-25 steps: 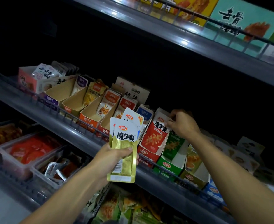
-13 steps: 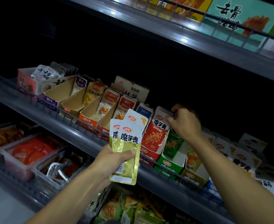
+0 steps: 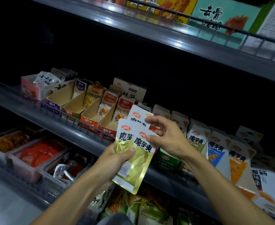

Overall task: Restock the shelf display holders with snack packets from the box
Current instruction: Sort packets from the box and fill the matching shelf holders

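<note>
Right hand point(image 3: 170, 140) moved onto packets point(image 3: 138, 153), fingers pinching | left hand point(image 3: 115, 161) grips

Clear plastic tubs point(image 3: 34, 157) of red and orange food are ranged along the lower shelf; large boxes point(image 3: 221, 17) are stacked on the top shelf.

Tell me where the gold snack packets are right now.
In the head view, centre frame: the gold snack packets are fanned in the left hand, in front of the middle shelf rail, with the right hand pinching one.
</note>
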`<state>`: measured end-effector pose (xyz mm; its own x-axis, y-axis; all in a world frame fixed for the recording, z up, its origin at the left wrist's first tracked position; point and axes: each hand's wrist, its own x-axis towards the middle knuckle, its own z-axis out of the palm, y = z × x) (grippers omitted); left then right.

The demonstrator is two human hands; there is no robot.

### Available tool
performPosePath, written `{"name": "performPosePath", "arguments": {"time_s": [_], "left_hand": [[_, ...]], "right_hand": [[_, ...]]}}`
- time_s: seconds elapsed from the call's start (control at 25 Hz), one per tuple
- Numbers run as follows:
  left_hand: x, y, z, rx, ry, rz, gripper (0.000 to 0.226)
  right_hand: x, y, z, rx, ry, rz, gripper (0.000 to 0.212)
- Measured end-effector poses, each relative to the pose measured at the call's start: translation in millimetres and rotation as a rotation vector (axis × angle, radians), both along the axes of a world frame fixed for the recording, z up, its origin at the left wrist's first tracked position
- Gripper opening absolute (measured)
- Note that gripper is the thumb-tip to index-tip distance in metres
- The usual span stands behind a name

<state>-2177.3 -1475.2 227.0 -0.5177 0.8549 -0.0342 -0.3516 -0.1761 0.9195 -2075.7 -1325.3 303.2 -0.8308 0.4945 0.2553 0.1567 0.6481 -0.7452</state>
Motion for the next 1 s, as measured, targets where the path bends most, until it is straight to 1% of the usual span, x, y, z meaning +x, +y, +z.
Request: {"name": "performPosePath", "arguments": {"time_s": [0.08,0.16,0.2,0.28,0.32,0.36,0.4,0.44,0.48,0.56,0.68,0.72,0.76,0.84,0.92,1.0], "left_hand": [[1,-5,1,-0.014,0.081,0.008,0.022],[2,-9,3,-0.028,0.139,-0.006,0.021],[4,-9,5,-0.025,0.146,-0.022,0.019],[9,-9,11,0.011,0.092,-0.021,0.009],[9,-7,11,0.026,0.05,0.002,0.015],[10,-7,13,0.034,0.015,0.048,0.02],[9,-6,11,0.047,0.007,0.104,0.019],[9,-5,11,0.048,0.026,0.18,0.013],[8,-3,9,0.058,0.049,0.249,0.006],[8,-4,6,0.076,0.06,0.336,0.013],[11,-4,7,0.077,0.094,0.339,0.018],[13,-3,9,0.079,0.1,0.329,0.017],[13,-3,10,0.075,0.108,0.312,0.016],[12,-3,10,0.064,0.126,0.254,0.02],[12,-7,12,0.05,0.137,0.214,0.03],[11,-9,14,0.047,0.127,0.226,0.031]], "right_hand": [[6,-3,2,0.051,-0.083,0.067,0.056],[8,-7,4,0.099,-0.152,0.084,0.056],[8,-8,4,0.077,-0.144,0.062,0.05],[10,-12,4,0.006,-0.089,0.001,0.033],[11,-15,4,-0.026,-0.063,-0.021,0.025],[13,-17,3,-0.062,-0.046,-0.045,0.018],[15,-18,3,-0.1,-0.032,-0.069,0.014],[17,-18,3,-0.129,-0.018,-0.097,0.012],[20,-17,3,-0.15,0.001,-0.12,0.011],[22,-17,3,-0.188,0.042,-0.141,0.014],[19,-24,4,-0.301,0.05,-0.11,0.031],[18,-25,5,-0.281,0.028,-0.102,0.03],[16,-23,5,-0.228,0.007,-0.117,0.025],[14,-16,5,-0.128,0.028,-0.21,0.013],[14,-12,5,-0.113,0.097,-0.313,0.014],[18,-12,5,-0.118,0.118,-0.317,0.02]]}}
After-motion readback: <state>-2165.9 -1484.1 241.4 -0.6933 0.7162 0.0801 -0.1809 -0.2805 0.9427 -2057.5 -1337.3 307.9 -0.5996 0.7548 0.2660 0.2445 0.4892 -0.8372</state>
